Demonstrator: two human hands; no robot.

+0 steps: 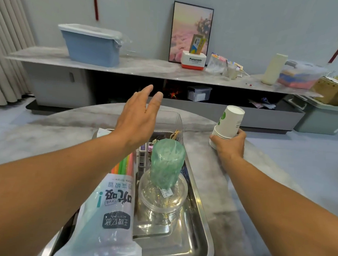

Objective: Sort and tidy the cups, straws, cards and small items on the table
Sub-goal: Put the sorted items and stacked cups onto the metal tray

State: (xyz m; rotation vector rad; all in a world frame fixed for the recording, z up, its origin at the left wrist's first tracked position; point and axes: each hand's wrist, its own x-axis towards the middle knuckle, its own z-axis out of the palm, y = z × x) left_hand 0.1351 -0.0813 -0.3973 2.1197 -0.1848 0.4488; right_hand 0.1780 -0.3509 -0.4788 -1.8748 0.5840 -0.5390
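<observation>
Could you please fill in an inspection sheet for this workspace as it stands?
Surface: grey round table bearing a steel tray.
Job's things: straw pack, green cup upside down on clear jar, cards, all in tray.
Clutter: clear box behind tray.
Hands: left hand open above tray; right hand grips paper cup stack.
Cables: nothing seen.
Surroundings: sideboard with blue bin.
</observation>
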